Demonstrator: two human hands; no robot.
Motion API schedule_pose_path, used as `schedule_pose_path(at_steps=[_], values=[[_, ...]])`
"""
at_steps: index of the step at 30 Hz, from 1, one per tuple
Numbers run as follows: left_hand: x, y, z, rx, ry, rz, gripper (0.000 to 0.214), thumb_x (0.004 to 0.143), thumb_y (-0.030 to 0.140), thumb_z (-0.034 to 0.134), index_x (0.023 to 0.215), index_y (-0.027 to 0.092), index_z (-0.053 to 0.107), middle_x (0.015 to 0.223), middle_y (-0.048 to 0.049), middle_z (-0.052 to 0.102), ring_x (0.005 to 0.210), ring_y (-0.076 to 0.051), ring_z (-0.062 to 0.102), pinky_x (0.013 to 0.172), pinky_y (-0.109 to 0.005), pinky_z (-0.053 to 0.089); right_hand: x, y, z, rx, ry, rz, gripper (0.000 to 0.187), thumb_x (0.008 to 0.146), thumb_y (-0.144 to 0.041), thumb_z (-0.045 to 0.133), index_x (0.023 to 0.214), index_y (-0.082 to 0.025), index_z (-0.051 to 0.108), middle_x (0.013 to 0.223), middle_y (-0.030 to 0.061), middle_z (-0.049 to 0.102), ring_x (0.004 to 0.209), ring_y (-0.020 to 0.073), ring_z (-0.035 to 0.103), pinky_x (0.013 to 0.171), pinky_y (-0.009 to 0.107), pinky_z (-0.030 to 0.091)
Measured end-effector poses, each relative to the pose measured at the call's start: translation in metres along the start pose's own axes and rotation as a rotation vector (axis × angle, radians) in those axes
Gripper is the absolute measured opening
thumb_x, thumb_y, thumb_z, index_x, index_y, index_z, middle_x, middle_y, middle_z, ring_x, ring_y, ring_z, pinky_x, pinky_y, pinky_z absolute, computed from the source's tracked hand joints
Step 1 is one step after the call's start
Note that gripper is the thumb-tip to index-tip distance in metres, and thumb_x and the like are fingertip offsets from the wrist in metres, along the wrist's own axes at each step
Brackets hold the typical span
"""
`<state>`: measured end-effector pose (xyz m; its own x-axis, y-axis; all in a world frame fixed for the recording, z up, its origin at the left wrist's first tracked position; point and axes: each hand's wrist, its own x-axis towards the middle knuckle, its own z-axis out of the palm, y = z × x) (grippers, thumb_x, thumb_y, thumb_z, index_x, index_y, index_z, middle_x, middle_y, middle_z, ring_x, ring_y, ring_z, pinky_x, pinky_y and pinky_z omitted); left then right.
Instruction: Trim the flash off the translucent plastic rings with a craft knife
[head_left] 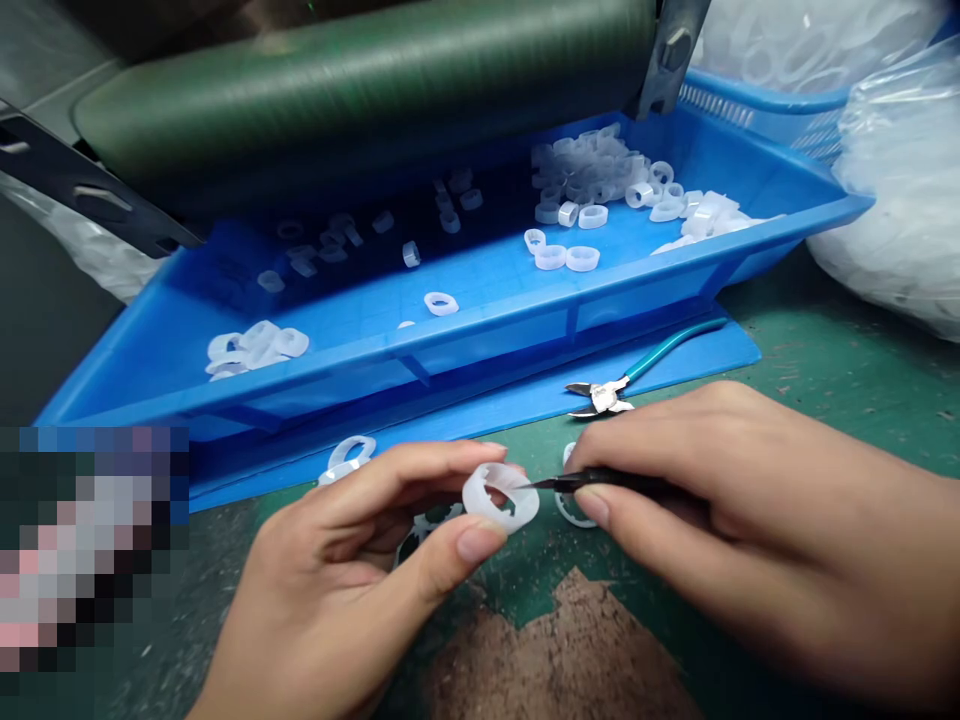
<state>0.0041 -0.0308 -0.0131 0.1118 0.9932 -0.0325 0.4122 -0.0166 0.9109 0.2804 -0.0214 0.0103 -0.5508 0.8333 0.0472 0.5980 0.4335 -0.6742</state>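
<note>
A worn green mat (840, 330) covers the worktop, and a patch of it has gone, baring rough brown material (555, 660) near the front edge. A blue plastic tray (480, 335) stands on a flat blue panel (675, 360), with loose translucent white plastic rings (592, 175) heaped in its far right corner and scattered across its floor. A dark green roller (360, 90) on black metal brackets (82, 180) spans the space above the tray's back edge, throwing part of the tray into shadow. To the right, bulging clear plastic bags of similar rings (900, 200) sit beside a blue basket (757, 100). A pixelated block (90, 560) hides the lower left corner.

The left hand (352, 570) comes in from the lower left, curled, its thumb and fingers pinching a translucent plastic ring (501, 497) upright above the mat. The right hand (750, 520) reaches in from the right, its fingers closed in a pencil-like pinch around a slim black pointed tool (600, 480), whose tip sits at the ring's edge. Side cutters with teal handles (600, 395) lie just above the right hand, on the panel's edge. More rings (346, 458) rest on the mat near the tray, and another (574, 510) lies under the right hand.
</note>
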Motion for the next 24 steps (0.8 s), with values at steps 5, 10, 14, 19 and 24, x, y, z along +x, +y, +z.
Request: schedule_pose_path(at_steps=[5, 10, 14, 19, 24], values=[[-0.003, 0.006, 0.005, -0.093, 0.043, -0.072, 0.039, 0.079, 0.073, 0.111, 0.101, 0.042, 0.099, 0.098, 0.004, 0.096, 0.088, -0.022, 0.094, 0.081, -0.02, 0.078, 0.015, -0.01, -0.003, 0.366, -0.1, 0.291, 0.026, 0.109, -0.03, 0.066, 0.086, -0.027, 0.076, 0.077, -0.0039, 0.074, 0.069, 0.0184, 0.062, 0.058, 0.036, 0.04], [-0.004, 0.002, 0.003, 0.094, -0.067, 0.188, 0.018, 0.094, 0.06, 0.105, 0.107, 0.05, 0.098, 0.098, 0.0099, 0.096, 0.087, -0.018, 0.094, 0.087, -0.016, 0.075, 0.022, -0.01, 0.001, 0.357, -0.157, 0.298, 0.037, 0.103, -0.031, 0.071, 0.07, -0.026, 0.056, 0.063, -0.0066, 0.053, 0.062, 0.0162, 0.047, 0.056, 0.036, 0.033], [-0.004, -0.002, 0.0, 0.248, -0.14, 0.332, 0.016, 0.101, 0.054, 0.1, 0.116, 0.051, 0.097, 0.105, 0.0095, 0.098, 0.089, -0.022, 0.096, 0.089, -0.022, 0.076, 0.02, -0.008, 0.005, 0.18, -0.156, 0.148, 0.032, 0.102, -0.021, 0.072, 0.073, -0.025, 0.06, 0.064, -0.0055, 0.062, 0.064, 0.016, 0.052, 0.064, 0.034, 0.033], [0.001, 0.001, -0.002, 0.167, -0.248, 0.216, 0.011, 0.096, 0.05, 0.103, 0.105, 0.049, 0.098, 0.097, 0.0091, 0.097, 0.079, -0.02, 0.092, 0.078, -0.019, 0.074, 0.016, -0.007, 0.006, 0.158, -0.179, 0.146, 0.031, 0.095, -0.014, 0.071, 0.071, -0.025, 0.055, 0.068, -0.0019, 0.062, 0.071, 0.0209, 0.061, 0.063, 0.033, 0.036], [0.007, 0.007, 0.0, -0.084, -0.27, -0.071, 0.018, 0.09, 0.047, 0.108, 0.106, 0.045, 0.1, 0.097, 0.0033, 0.098, 0.084, -0.026, 0.097, 0.081, -0.025, 0.08, 0.02, -0.004, -0.001, 0.385, -0.274, 0.245, 0.035, 0.103, -0.022, 0.07, 0.072, -0.027, 0.053, 0.066, -0.006, 0.053, 0.064, 0.0175, 0.049, 0.057, 0.033, 0.037]])
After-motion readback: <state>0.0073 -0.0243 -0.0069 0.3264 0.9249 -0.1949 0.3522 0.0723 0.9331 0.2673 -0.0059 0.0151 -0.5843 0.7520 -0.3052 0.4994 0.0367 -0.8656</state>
